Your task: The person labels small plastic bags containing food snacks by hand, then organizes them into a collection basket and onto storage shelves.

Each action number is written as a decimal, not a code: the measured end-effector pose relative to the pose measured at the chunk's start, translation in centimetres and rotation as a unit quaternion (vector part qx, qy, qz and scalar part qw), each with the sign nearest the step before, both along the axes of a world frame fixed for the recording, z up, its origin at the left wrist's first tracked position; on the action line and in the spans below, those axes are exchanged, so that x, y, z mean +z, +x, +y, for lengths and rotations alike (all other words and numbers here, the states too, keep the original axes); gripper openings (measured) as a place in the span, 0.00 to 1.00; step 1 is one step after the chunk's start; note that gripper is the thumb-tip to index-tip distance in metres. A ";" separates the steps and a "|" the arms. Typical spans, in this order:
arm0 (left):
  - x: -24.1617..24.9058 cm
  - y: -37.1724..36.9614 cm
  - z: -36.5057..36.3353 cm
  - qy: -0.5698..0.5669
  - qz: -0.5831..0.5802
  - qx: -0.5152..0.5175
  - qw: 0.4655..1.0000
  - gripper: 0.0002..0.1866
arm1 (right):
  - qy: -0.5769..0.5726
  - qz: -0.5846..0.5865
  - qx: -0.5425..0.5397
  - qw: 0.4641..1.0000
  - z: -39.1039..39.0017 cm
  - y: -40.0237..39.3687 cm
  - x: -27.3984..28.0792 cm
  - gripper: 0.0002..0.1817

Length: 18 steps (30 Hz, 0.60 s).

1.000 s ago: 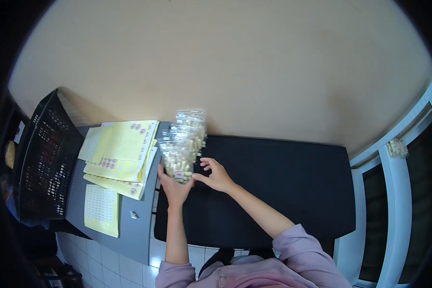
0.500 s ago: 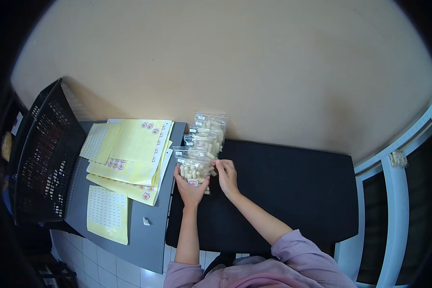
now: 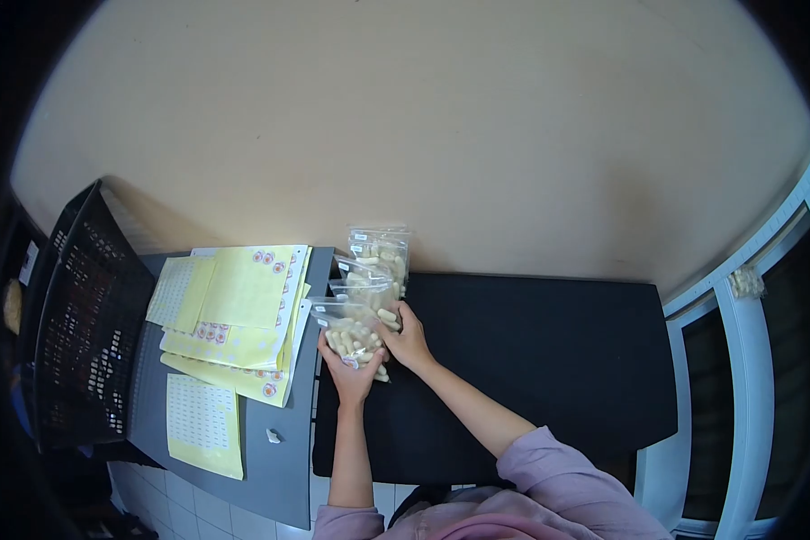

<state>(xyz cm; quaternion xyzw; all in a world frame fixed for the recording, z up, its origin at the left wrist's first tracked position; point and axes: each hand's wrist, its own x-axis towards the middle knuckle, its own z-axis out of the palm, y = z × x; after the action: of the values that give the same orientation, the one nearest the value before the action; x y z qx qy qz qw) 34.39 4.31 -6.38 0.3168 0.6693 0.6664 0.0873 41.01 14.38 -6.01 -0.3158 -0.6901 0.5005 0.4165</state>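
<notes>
My left hand [image 3: 351, 376] is closed around the lower part of a clear zip bag [image 3: 346, 335] full of pale, stick-shaped pieces. A round sticker shows low on this bag, beside the thumb. At the bag's right side, the fingers of my right hand [image 3: 407, 342] are bent round the edge of the bags, with the fingertips partly hidden. Behind it, more bags of the same kind [image 3: 380, 250] lie overlapped in a row up to the wall, each with a small white label near its top.
Sheets of yellow sticker backing [image 3: 250, 288] lie on the grey table [image 3: 274, 477] to the left, near a crumpled white scrap [image 3: 273, 436]. A black plastic basket [image 3: 85, 315] stands at far left. The black surface [image 3: 540, 360] extends right, towards a white frame [image 3: 747, 387].
The front bag has tilted and separated from those behind it. My right hand has moved in closer against the bags' right side. The whole view has shifted slightly.
</notes>
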 end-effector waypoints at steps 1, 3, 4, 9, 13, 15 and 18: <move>0.2 0.7 -0.1 0.026 -0.038 -0.018 0.999 0.49 | -0.037 0.022 0.014 0.999 -0.2 0.7 0.6 0.18; -0.3 1.6 -0.2 0.080 -0.144 -0.042 0.985 0.47 | -0.060 0.057 0.009 0.997 -0.1 2.2 0.6 0.18; -0.6 2.3 -0.3 0.133 -0.250 -0.060 0.957 0.45 | -0.047 0.069 -0.009 0.996 0.3 3.2 -0.2 0.18; 1.4 7.9 -0.5 0.223 -0.418 -0.303 0.827 0.40 | -0.375 0.316 0.027 0.871 4.2 12.9 2.2 0.17; 5.1 15.4 3.1 0.300 -0.552 -0.492 0.603 0.52 | -0.426 0.547 0.146 0.706 8.1 25.6 7.0 0.22; 6.1 20.1 4.5 0.284 -0.608 -0.536 0.512 0.58 | -0.338 0.578 0.173 0.722 9.6 32.5 10.5 0.26; 7.2 26.7 7.2 0.219 -0.608 -0.609 0.460 0.59 | -0.184 0.569 0.164 0.785 12.1 42.9 14.6 0.29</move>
<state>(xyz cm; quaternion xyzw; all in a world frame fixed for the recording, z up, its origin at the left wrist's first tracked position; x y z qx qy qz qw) 61.12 11.55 0.80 0.1678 -0.0843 0.5924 0.7835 83.96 26.49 8.54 0.0733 -0.2644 0.7675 0.5793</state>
